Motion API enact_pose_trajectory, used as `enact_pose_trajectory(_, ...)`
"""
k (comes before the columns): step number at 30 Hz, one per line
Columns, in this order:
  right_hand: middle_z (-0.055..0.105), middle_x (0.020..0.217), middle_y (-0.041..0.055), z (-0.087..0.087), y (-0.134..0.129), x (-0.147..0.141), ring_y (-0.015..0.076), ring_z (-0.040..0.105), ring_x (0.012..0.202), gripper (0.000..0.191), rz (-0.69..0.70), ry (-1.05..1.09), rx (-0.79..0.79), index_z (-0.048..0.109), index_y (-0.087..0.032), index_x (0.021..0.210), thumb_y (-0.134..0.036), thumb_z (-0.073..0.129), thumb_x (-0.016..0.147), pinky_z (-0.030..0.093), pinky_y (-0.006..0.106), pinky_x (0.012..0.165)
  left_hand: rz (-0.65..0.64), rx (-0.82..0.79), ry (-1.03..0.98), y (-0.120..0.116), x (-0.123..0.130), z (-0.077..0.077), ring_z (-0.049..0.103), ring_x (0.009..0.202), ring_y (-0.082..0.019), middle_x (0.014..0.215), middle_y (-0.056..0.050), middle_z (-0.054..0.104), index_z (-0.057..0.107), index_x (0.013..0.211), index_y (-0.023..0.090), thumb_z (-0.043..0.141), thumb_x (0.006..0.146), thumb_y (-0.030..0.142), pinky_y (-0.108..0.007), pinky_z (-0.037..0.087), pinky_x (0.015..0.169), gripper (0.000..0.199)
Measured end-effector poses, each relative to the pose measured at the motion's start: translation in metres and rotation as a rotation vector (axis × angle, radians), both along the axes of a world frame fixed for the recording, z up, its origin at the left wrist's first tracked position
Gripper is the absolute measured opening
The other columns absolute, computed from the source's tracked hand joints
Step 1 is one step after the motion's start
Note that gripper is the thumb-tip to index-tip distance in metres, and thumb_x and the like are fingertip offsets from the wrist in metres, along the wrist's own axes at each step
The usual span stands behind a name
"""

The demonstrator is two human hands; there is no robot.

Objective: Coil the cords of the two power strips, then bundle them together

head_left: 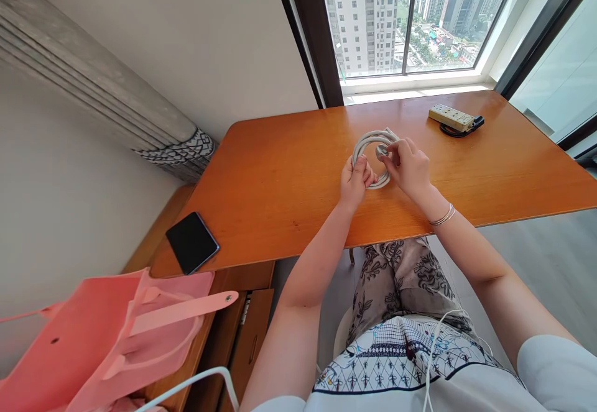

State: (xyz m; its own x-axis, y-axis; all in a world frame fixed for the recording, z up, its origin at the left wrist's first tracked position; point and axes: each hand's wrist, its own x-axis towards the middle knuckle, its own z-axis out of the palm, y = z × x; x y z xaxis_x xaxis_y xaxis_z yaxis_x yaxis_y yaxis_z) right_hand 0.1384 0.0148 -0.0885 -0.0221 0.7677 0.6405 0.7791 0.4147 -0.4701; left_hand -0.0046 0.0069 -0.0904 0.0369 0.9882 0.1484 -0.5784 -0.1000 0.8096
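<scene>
A light grey cable point(366, 141), wound into a round coil of several loops, is held just above the wooden table. My left hand point(355, 182) is closed around the coil's left and lower side, with the thumb lying over the loops. At the coil's right side, my right hand point(409, 166) pinches a rounded grey end piece point(381, 151), which looks like a plug, between thumb and fingers. Part of the coil is hidden behind the right fingers.
The orange-brown table point(280, 176) stands below a window. A beige power strip point(451, 117) with a black cord lies at its far right. A dark phone or tablet point(192, 242) rests at the left edge, near a pink bag point(112, 312).
</scene>
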Motion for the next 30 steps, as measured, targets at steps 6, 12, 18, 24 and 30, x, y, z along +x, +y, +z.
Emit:
enact_pose_trajectory(6,0.051,0.146,0.0123,-0.020,0.029,0.036,0.0253,0.055,0.129,0.047,0.137,0.300,0.008,0.050,-0.027,0.134,-0.045,0.058,0.092,0.053,0.042,0.099,-0.041,-0.197,-0.146,-0.002,-0.010,0.018,0.024,0.034,-0.003,0.045,0.011,0.026,0.047,0.068,0.019,0.059,0.098,0.048,-0.016,0.038,0.044,0.044)
enact_pose_trajectory(12,0.051,0.154,0.0121,-0.025,0.057,0.064,0.0318,0.043,0.146,0.083,0.478,0.209,-0.354,0.047,-0.023,0.146,-0.043,0.077,0.072,0.033,0.051,0.123,-0.135,-0.321,-0.242,-0.001,-0.019,0.028,0.019,0.032,-0.002,0.045,0.011,0.023,0.045,0.069,0.018,0.045,0.105,0.046,-0.014,0.033,0.040,0.046)
enact_pose_trajectory(18,0.066,0.123,0.0098,-0.007,0.051,0.073,0.0273,0.062,0.113,0.052,0.394,0.151,-0.526,0.069,-0.019,0.120,-0.043,0.072,0.073,0.048,0.048,0.107,-0.125,-0.333,-0.258,0.005,-0.030,0.031,0.017,0.031,-0.001,0.044,0.012,0.020,0.044,0.067,0.018,0.049,0.103,0.049,-0.012,0.029,0.037,0.047)
enact_pose_trajectory(24,0.068,0.106,0.0076,0.024,0.039,0.086,0.0225,0.062,0.092,0.042,0.236,0.124,-0.592,0.071,-0.017,0.108,-0.042,0.071,0.075,0.052,0.038,0.082,-0.142,-0.295,-0.109,0.011,-0.035,0.025,0.016,0.032,-0.001,0.044,0.013,0.019,0.044,0.067,0.019,0.056,0.099,0.053,-0.014,0.030,0.037,0.048)
enact_pose_trajectory(30,0.072,0.095,0.0080,0.052,0.019,0.093,0.0196,0.064,0.079,0.032,0.291,0.278,-0.754,0.072,-0.017,0.102,-0.040,0.073,0.080,0.054,0.032,0.066,0.041,-0.132,0.094,0.014,-0.026,0.010,0.026,0.034,-0.003,0.044,0.012,0.027,0.047,0.068,0.020,0.071,0.088,0.053,-0.017,0.037,0.041,0.045)
